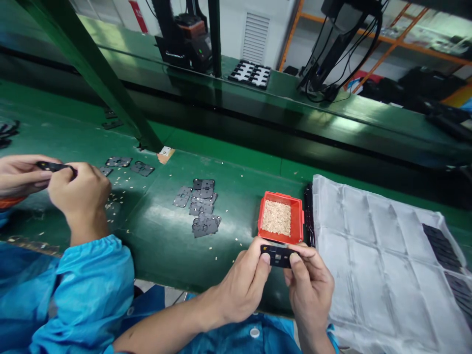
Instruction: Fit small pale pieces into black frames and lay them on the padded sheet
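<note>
A small black plastic plate (280, 257) with square cut-outs and a gold mark at one end is held level between my two hands. My left hand (248, 275) pinches its left end, thumb on the near face. Its right end sits between the thumb and fingers of my right hand (310, 282). Just beyond my fingers stands a red open bin (299, 216), holding many tiny pale pieces (276, 218). To the left, several similar black plates (205, 225) lie in a loose pile on the green table (158, 221).
At the left, a co-worker's hands (79, 189) hold another black part. More plates (119, 161) and scattered pale bits lie near them. A white compartment tray (368, 255) with black parts fills the right side. A green post (99, 73) slants across the upper left.
</note>
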The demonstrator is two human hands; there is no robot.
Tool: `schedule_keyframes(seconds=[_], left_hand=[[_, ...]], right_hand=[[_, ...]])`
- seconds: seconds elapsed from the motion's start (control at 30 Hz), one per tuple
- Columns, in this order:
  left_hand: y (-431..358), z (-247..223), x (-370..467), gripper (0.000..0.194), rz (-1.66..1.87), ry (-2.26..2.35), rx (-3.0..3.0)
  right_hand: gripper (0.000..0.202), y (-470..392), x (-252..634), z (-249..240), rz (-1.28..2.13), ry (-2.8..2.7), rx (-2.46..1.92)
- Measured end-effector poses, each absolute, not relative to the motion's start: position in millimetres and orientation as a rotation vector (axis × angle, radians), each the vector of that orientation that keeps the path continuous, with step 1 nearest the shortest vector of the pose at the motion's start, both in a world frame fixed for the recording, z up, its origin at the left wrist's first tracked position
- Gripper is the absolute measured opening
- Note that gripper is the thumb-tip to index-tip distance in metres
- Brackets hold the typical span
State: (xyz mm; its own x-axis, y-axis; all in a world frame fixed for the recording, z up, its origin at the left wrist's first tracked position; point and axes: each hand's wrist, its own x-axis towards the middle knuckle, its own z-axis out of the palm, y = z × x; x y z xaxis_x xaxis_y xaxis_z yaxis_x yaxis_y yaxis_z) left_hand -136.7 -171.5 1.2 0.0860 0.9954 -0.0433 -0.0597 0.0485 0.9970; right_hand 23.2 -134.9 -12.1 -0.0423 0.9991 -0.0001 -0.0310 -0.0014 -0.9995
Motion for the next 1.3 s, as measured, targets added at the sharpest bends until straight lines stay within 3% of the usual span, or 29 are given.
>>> schedule_keyframes(seconds=[0.67, 1.3], left_hand=[[-174, 3, -140, 0.027, 1.116, 1.135, 1.191], [-176, -6, -138, 0.039, 1.281, 1.143, 1.137]], right_hand=[[0.018, -138, 25, -18, 1.303, -1.176, -1.229], [0.013, -151, 23, -16, 1.280, -1.187, -1.163]])
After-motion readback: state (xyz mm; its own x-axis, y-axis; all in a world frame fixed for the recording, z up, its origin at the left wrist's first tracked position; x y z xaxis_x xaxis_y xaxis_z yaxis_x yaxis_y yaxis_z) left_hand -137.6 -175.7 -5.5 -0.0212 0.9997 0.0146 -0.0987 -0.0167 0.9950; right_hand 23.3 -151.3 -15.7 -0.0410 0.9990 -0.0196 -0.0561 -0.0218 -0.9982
